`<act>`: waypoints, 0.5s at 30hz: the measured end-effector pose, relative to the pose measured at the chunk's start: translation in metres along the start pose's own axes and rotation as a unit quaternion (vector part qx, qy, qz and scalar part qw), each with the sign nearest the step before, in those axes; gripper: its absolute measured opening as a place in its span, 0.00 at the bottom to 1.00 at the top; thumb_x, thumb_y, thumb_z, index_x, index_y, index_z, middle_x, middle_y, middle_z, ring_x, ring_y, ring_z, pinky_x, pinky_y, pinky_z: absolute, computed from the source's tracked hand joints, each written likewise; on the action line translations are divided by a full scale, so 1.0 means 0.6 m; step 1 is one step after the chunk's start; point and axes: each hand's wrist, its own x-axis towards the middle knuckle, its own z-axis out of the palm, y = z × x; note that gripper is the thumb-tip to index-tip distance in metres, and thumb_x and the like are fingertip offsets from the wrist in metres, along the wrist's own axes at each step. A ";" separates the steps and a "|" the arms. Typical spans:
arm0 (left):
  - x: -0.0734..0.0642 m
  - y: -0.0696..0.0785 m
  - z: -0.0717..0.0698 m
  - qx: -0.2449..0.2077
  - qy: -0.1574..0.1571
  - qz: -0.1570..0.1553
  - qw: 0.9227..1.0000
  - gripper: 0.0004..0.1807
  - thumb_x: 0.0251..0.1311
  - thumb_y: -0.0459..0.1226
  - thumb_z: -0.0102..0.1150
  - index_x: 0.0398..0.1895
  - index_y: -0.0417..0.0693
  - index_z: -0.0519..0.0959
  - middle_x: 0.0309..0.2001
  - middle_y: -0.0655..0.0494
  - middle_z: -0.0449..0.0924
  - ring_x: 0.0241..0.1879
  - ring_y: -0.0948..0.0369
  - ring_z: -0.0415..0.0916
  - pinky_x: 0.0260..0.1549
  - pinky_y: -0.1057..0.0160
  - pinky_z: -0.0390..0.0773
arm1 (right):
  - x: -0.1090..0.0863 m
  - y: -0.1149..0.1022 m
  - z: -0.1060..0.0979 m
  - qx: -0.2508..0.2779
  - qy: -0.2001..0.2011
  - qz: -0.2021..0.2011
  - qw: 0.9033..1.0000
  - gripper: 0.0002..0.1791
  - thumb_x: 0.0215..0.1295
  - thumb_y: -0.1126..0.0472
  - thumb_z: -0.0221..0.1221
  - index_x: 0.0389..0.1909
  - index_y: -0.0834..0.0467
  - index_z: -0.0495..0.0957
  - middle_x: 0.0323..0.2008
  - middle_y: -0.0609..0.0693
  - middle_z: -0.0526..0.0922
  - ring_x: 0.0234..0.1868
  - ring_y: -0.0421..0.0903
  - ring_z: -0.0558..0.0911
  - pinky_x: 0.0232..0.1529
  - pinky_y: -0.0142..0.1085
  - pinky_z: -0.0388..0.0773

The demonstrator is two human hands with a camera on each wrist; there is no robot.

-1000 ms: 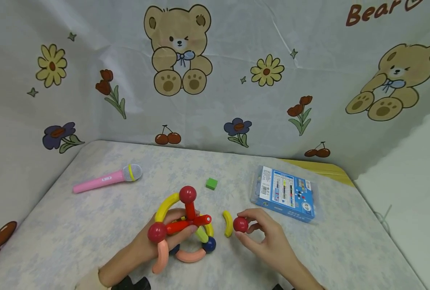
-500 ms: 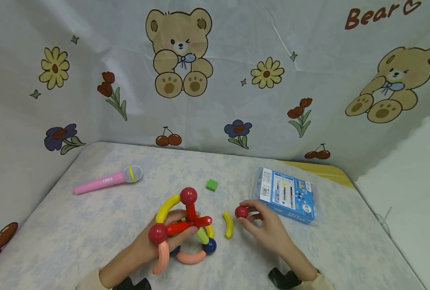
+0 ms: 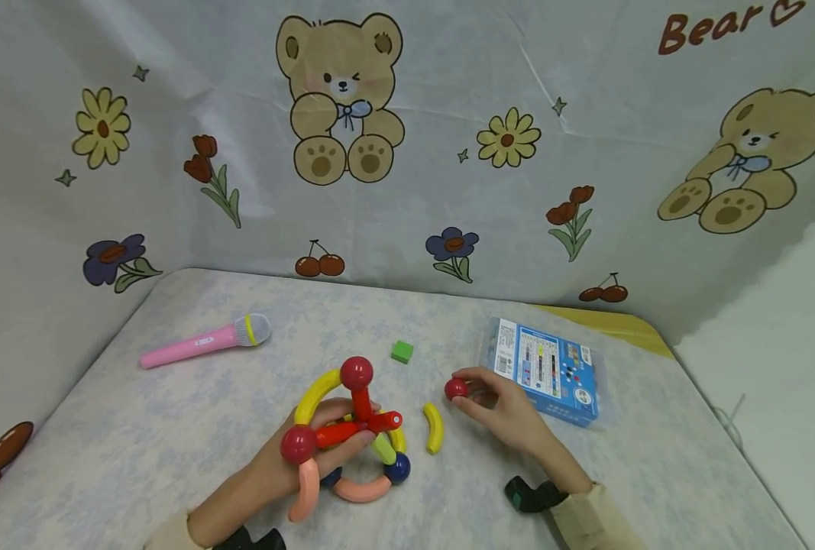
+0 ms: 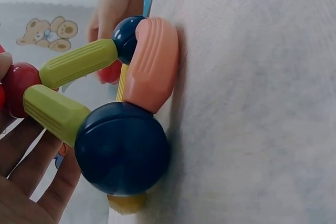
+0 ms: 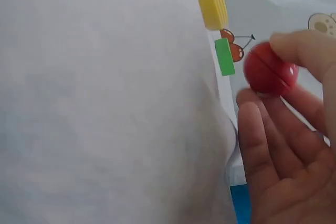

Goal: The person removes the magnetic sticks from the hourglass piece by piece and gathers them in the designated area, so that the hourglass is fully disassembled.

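Note:
My left hand grips a toy construction of magnetic balls and rods. Red balls, red rods, a yellow curved rod and a salmon curved rod show in the head view. Lower down, dark blue balls join lime rods and another salmon curved rod close over the table in the left wrist view. Between thumb and fingertips, my right hand pinches a loose red ball, held apart from the construction.
A loose yellow curved rod lies between the hands, with a small green block beyond it. Behind the right hand is a blue boxed set. A pink toy microphone lies at the left. Bear-print cloth hangs behind the table.
My right hand has carried the red ball forward over the table, up towards the blue box. The left hand and its construction stay nearly still.

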 end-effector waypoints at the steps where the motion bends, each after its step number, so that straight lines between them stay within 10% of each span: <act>1: 0.000 0.000 0.000 -0.002 -0.001 -0.003 1.000 0.15 0.67 0.48 0.67 0.56 0.64 0.84 0.51 0.68 0.85 0.49 0.65 0.82 0.51 0.64 0.81 | 0.003 0.003 -0.001 0.004 -0.007 -0.012 1.000 0.22 0.67 0.55 0.70 0.60 0.54 0.80 0.50 0.49 0.86 0.43 0.44 0.84 0.45 0.30 0.83; 7: -0.002 0.001 0.004 0.009 -0.009 -0.045 0.999 0.16 0.66 0.51 0.68 0.55 0.66 0.84 0.51 0.67 0.84 0.48 0.65 0.80 0.50 0.64 0.80 | 0.010 0.029 -0.002 0.018 -0.021 -0.034 0.999 0.21 0.67 0.54 0.70 0.59 0.50 0.81 0.29 0.44 0.80 0.26 0.39 0.75 0.25 0.28 0.71; 15: -0.001 -0.003 -0.002 -0.015 -0.003 0.021 1.000 0.15 0.70 0.44 0.65 0.58 0.61 0.83 0.52 0.66 0.85 0.48 0.63 0.81 0.48 0.64 0.81 | 0.016 0.043 0.012 0.004 0.007 -0.081 0.997 0.21 0.65 0.57 0.71 0.59 0.47 0.81 0.22 0.40 0.73 0.22 0.36 0.70 0.21 0.28 0.64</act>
